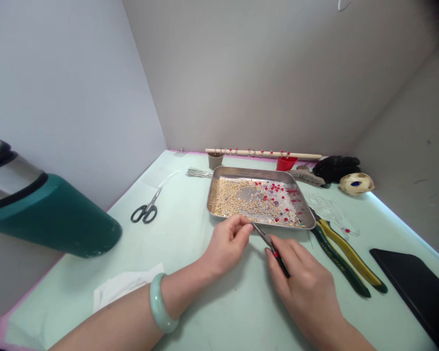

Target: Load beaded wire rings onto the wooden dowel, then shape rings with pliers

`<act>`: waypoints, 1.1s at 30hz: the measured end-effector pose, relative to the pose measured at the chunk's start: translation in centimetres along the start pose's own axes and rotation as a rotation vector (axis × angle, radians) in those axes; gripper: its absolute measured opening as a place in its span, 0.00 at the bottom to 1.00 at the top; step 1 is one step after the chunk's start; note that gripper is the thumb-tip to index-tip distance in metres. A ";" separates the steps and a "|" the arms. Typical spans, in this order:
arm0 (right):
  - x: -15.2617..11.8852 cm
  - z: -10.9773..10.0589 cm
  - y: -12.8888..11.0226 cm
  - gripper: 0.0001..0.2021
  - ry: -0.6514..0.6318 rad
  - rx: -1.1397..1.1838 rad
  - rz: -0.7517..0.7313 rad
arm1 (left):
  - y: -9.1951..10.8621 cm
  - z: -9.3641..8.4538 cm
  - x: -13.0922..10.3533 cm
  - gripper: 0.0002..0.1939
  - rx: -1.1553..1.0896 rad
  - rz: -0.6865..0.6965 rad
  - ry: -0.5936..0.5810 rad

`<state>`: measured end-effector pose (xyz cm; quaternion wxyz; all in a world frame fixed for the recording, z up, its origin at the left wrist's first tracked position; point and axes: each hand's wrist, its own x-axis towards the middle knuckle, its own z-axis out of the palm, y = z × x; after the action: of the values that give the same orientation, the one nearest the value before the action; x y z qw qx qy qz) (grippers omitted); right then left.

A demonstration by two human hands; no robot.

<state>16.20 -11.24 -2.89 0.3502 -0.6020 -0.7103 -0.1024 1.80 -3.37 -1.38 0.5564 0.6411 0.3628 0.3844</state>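
Note:
My left hand (230,241) is closed in a pinch near the front rim of a metal tray (259,225); whatever lies between its fingertips is too small to make out. A pale green bangle circles that wrist. My right hand (303,278) is wrapped round small pliers (277,253) with dark handles, and their tips meet the left fingertips. Gold beads (227,195) fill the left of the tray, with red, clear and purple beads (280,195) towards the right.
Scissors (148,207) and a green bottle (58,214) stand left. Behind the tray, a wooden rod (241,152) rests across a brown cup (215,160) and a red cup (286,164). Large pliers (346,251) and a black flat object (413,282) lie right; white cloth (124,285) lies front left.

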 end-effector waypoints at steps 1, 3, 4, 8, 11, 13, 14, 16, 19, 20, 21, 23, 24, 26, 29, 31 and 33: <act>0.0 0.0 -0.2 0.12 0.008 -0.044 -0.008 | 0.0 0.0 -0.1 0.09 0.081 0.028 0.040; 0.1 0.1 -0.6 0.12 0.013 -0.113 -0.016 | 0.1 0.1 -0.4 0.09 0.225 0.078 0.103; 0.1 0.2 -0.7 0.13 0.012 -0.131 -0.016 | 0.1 0.1 -0.4 0.09 0.276 0.096 0.123; 0.2 0.3 -0.7 0.12 -0.049 -0.060 0.034 | 0.2 -0.2 0.0 0.09 0.230 0.066 0.113; 0.5 0.3 0.1 0.11 -0.107 0.115 0.082 | 0.3 -0.6 0.6 0.10 -0.028 -0.081 -0.004; 0.8 0.0 0.8 0.11 -0.104 0.226 0.077 | 0.5 -0.9 0.7 0.11 -0.180 -0.164 -0.091; 1.0 -0.2 1.2 0.11 -0.100 0.266 0.068 | 0.6 -1.0 0.8 0.11 -0.240 -0.199 -0.131; 1.4 -0.6 2.0 0.10 -0.106 0.311 0.036 | 0.8 -1.2 0.7 0.11 -0.336 -0.265 -0.204; 2.1 -1.4 3.2 0.11 -0.128 0.325 -0.038 | 0.9 -1.6 0.6 0.10 -0.430 -0.316 -0.286; 2.3 -1.7 3.5 0.12 -0.130 0.325 -0.063 | 0.9 -1.8 0.6 0.09 -0.450 -0.320 -0.308; 2.5 -1.9 3.8 0.12 -0.134 0.325 -0.089 | 0.9 -1.9 0.7 0.09 -0.463 -0.326 -0.333; 2.9 -2.4 4.3 0.14 -0.147 0.319 -0.166 | 0.8 -2.2 0.8 0.08 -0.475 -0.350 -0.392; 3.0 -2.6 4.5 0.14 -0.155 0.310 -0.212 | 0.8 -2.4 0.8 0.08 -0.476 -0.363 -0.420; 3.3 -2.9 4.9 0.16 -0.170 0.279 -0.302 | 0.8 -2.7 0.9 0.09 -0.473 -0.389 -0.469; 3.6 -3.2 5.3 0.17 -0.198 0.236 -0.387 | 0.9 -2.9 1.0 0.09 -0.460 -0.420 -0.520; 3.6 -3.2 5.4 0.17 -0.211 0.213 -0.422 | 1.0 -3.0 1.1 0.09 -0.439 -0.437 -0.543; 3.6 -3.2 5.5 0.17 -0.215 0.186 -0.450 | 1.1 -3.1 1.1 0.09 -0.409 -0.449 -0.557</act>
<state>22.41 -8.85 0.13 0.2948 -0.4013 -0.8659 -0.0473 -0.49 -1.19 0.06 0.8193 0.5018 0.2454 0.1291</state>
